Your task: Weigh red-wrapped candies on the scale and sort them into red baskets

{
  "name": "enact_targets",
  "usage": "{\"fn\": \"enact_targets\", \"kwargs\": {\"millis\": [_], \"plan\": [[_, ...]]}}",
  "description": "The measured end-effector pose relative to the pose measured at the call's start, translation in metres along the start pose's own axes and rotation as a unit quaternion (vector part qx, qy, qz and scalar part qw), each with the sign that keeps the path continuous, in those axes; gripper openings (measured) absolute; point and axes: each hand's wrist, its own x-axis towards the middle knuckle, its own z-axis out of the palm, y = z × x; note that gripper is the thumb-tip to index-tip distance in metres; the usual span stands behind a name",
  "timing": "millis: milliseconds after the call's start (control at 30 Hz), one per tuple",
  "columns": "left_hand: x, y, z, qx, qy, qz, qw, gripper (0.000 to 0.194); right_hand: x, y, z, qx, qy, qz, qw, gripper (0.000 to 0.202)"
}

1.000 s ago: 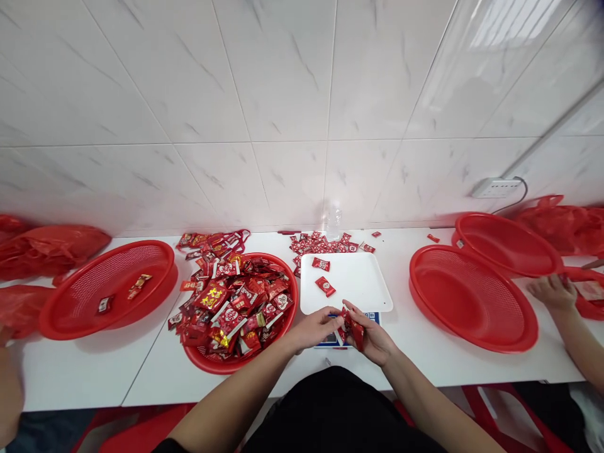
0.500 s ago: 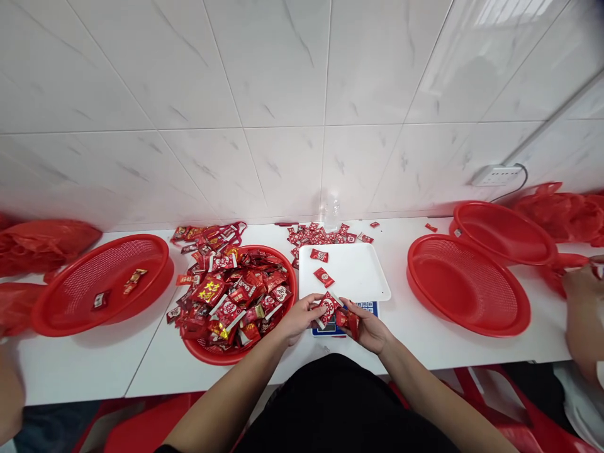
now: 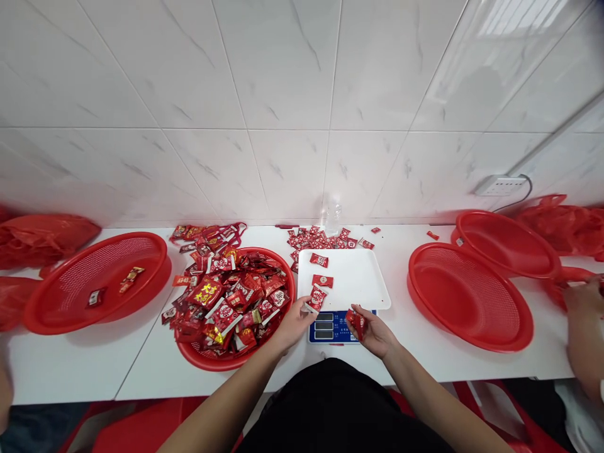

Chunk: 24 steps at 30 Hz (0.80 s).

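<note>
The person wears a plain black top, its cloth dark and matte, with a rounded outline at the front. The left forearm and right forearm are bare, as are the slim-fingered left hand and right hand.

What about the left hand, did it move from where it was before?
Yes. The left hand moved left, towards the near left corner of the white tray.

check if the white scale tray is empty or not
Not empty: two red packets lie on the left part of the white tray. The left hand holds another packet at its near edge.
</note>
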Motion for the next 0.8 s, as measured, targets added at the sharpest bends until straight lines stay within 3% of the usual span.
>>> {"fn": "enact_targets", "kwargs": {"millis": [133, 300, 400, 500, 600, 733, 800], "plan": [[-0.015, -0.017, -0.006, 0.073, -0.032, 0.05, 0.996, 0.034, 0.009, -0.008, 0.002, 0.012, 0.001, -0.02, 1.0, 0.014], [-0.024, -0.037, -0.007, 0.099, -0.036, 0.031, 0.994, 0.035, 0.019, -0.026, 0.02, 0.017, -0.029, -0.048, 0.998, 0.011], [-0.028, -0.036, -0.007, 0.131, -0.015, 0.051, 0.99, 0.031, 0.022, -0.036, 0.031, 0.015, -0.053, -0.06, 0.997, 0.011], [-0.025, -0.029, -0.008, 0.213, 0.012, 0.116, 0.97, 0.03, 0.019, -0.039, 0.031, 0.005, -0.057, -0.057, 0.997, 0.011], [-0.012, -0.022, -0.008, 0.305, 0.012, 0.168, 0.937, 0.042, 0.009, -0.032, 0.021, -0.009, -0.063, -0.036, 0.997, 0.012], [0.024, -0.019, 0.001, 0.394, -0.02, 0.169, 0.903, 0.076, -0.003, -0.016, 0.001, -0.023, -0.063, 0.003, 0.998, 0.015], [0.044, -0.02, 0.01, 0.428, -0.02, 0.163, 0.889, 0.082, -0.007, -0.011, -0.009, -0.025, -0.055, 0.014, 0.998, 0.016]]}}
